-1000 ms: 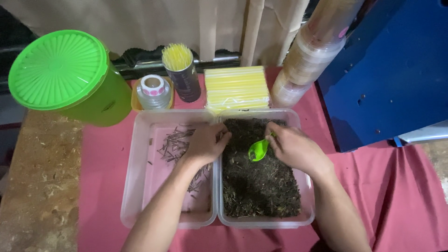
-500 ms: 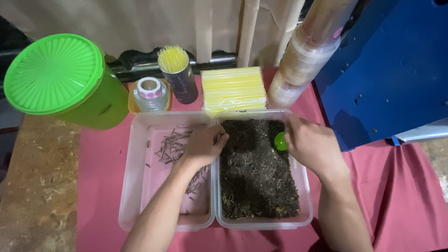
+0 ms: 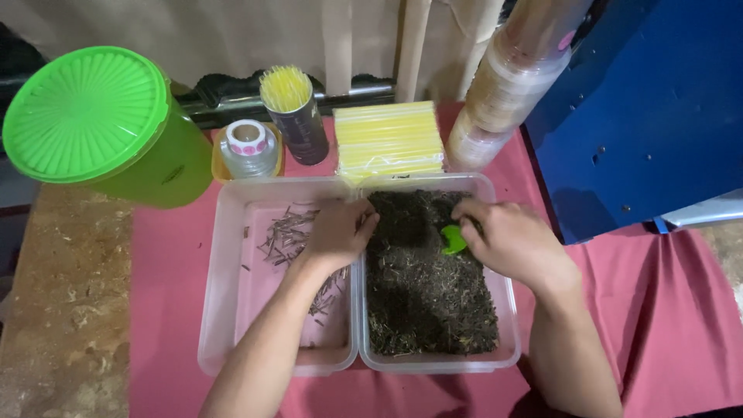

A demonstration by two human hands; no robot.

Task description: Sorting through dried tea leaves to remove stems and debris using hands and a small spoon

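Note:
Two clear plastic tubs sit side by side on a red cloth. The right tub (image 3: 507, 352) is filled with dark dried leaves (image 3: 429, 298). The left tub (image 3: 220, 310) holds a scatter of thin stems (image 3: 282, 236). My right hand (image 3: 507, 240) grips a small green scoop (image 3: 453, 239) pressed into the leaves near the tub's far end. My left hand (image 3: 337, 231) rests over the wall between the tubs, fingers curled together, fingertips at the leaves' edge. What it pinches, if anything, is hidden.
A green lidded bucket (image 3: 101, 124) stands at the far left. Behind the tubs are a roll of stickers (image 3: 248, 143), a cup of yellow straws (image 3: 294, 112), a flat pack of yellow straws (image 3: 387, 139) and stacked clear cups (image 3: 511, 85). A blue panel (image 3: 650, 108) rises on the right.
My right hand has brought the green scoop from the tub's right wall back toward the middle of the leaves. The left hand has barely shifted.

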